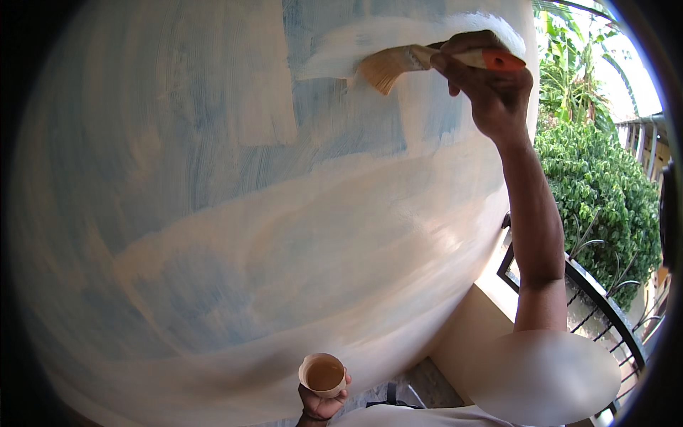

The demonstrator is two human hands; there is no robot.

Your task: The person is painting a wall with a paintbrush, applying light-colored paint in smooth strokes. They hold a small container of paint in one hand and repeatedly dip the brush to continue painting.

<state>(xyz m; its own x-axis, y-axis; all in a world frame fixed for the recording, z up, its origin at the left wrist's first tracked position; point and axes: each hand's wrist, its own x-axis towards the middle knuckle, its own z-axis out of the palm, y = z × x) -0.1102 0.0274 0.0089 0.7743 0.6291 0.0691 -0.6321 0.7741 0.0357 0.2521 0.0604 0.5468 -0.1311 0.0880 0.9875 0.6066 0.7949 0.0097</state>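
Observation:
My right hand [498, 92] is raised high and closed around the handle of a wide paintbrush [384, 71], whose end is orange-red. The brush's pale bristles point left and bend against the wall [341, 235], which is streaked with whitish paint over blue. Low down in front of the wall, my left hand [325, 404] grips a small round cup [306, 363] from below and the side. Its open mouth faces up, showing a brownish, shaded inside; I cannot tell how full it is.
At the right, a low ledge [498, 288] meets the wall, with a dark metal railing [605, 309] beside it. Beyond the railing grow a leafy green bush [597, 192] and taller plants. Grey floor [430, 381] shows below. A blurred pale oval covers part of the lower right.

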